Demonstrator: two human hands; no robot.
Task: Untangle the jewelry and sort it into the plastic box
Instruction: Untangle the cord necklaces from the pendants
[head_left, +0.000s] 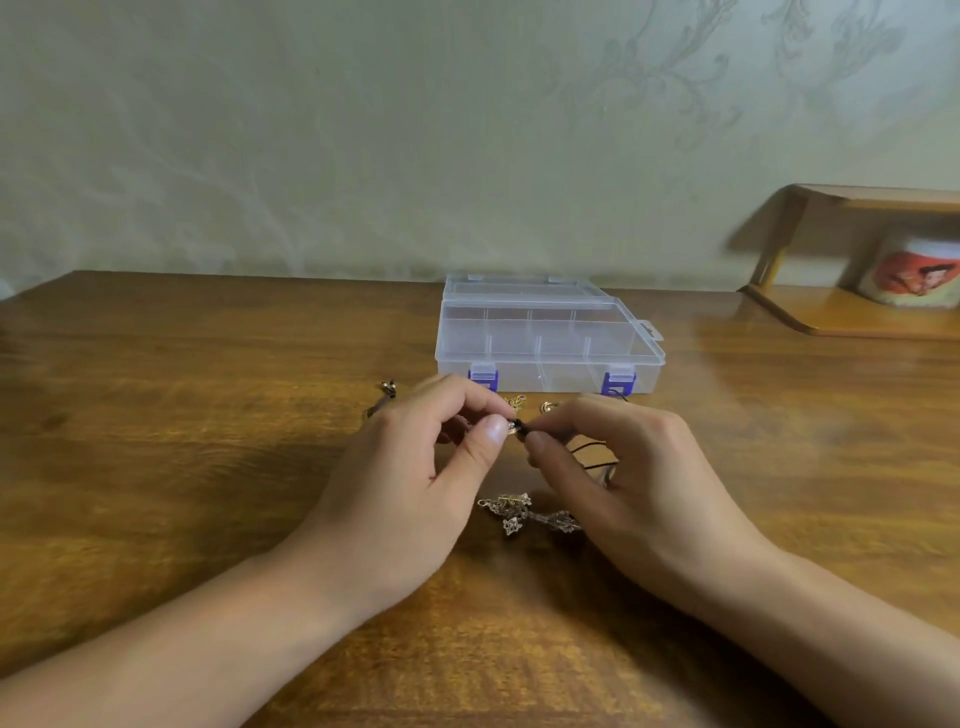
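A brown wooden table (156, 467) stands against a pale wall (311, 130) with a faint leafy pattern. The wood is shiny, with dark streaks. On the right, a small wooden shelf (852, 312) holds a white cup (909, 273) with an orange picture.

At the back of the table sits a clear plastic box (545, 338) with blue clips. Its lid looks shut. It has little sections inside, and they look empty.

The left hand (415, 467) and the right hand (623, 478) meet just above the table. Both pinch a tiny bead (516, 427) on a thin black cord (592, 452). A tangled silvery chain with stars (524, 512) lies between the wrists. Small gold bits (515, 401) lie near the box. A dark clip (382, 399) lies to the left.
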